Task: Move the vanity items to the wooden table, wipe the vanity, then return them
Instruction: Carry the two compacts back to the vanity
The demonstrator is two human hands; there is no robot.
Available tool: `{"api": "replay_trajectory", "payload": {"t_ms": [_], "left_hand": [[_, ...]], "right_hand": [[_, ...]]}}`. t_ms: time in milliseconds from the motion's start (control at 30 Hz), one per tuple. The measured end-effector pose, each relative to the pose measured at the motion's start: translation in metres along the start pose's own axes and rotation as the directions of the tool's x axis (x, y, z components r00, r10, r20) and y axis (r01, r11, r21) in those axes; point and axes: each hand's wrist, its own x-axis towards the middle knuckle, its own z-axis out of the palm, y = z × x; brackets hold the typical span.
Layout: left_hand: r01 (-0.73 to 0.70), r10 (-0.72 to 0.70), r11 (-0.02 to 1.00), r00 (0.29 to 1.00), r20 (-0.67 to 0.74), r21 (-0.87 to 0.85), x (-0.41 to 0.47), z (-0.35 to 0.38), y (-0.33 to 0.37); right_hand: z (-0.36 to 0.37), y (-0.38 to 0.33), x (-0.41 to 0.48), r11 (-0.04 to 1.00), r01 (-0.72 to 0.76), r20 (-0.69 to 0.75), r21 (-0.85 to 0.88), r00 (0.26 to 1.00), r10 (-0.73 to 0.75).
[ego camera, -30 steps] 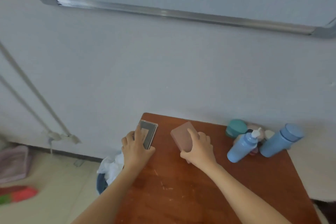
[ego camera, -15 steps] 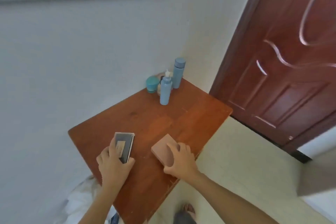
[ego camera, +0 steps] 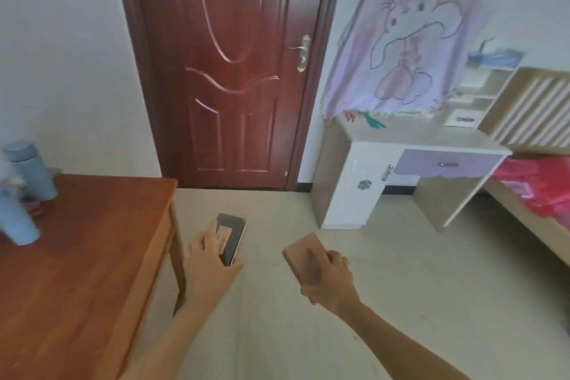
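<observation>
My left hand (ego camera: 206, 265) grips a flat dark grey box (ego camera: 231, 237) with a small pale label. In my right hand (ego camera: 330, 274) is a pink rectangular box (ego camera: 303, 257). Both boxes are in the air above the floor, to the right of the wooden table (ego camera: 83, 256). Two blue bottles (ego camera: 29, 170) and some small items stand at the table's far left. The vanity (ego camera: 410, 145), white with a lilac drawer, stands ahead on the right; its top holds a green comb-like item (ego camera: 374, 122) near the back.
A closed dark red door (ego camera: 228, 71) faces me between table and vanity. A purple cartoon cloth (ego camera: 410, 43) hangs over the vanity's back. A bed with red bedding (ego camera: 539, 191) lies at the far right. Pale tiled floor stretches between the table and the vanity.
My view has swung right from the wall and table to the door and vanity. Both hands lifted their boxes off the wooden table and now hold them over the floor.
</observation>
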Motion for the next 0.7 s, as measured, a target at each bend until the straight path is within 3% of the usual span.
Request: {"api": "replay_trajectory", "payload": {"t_ms": [167,367,700], "left_hand": [[-0.161,0.164,0.986,0.984,0.069,-0.049,-0.030,0.073,0.099],[-0.188,0.205,0.969,0.974,0.098,-0.160,-0.086,0.155,0.208],[-0.285,0.314,0.936,0.942,0.122,-0.206,-0.087,0.227,0.314]], "right_hand": [[-0.060,0.106,-0.039,0.988,-0.135,-0.130,0.080,0.981,0.144],[-0.134,0.224,-0.075,0.982,-0.152,-0.250,0.116,0.952,0.177],[-0.198,0.315,-0.057,0.977,-0.131,-0.337,0.168,0.924,0.182]]}}
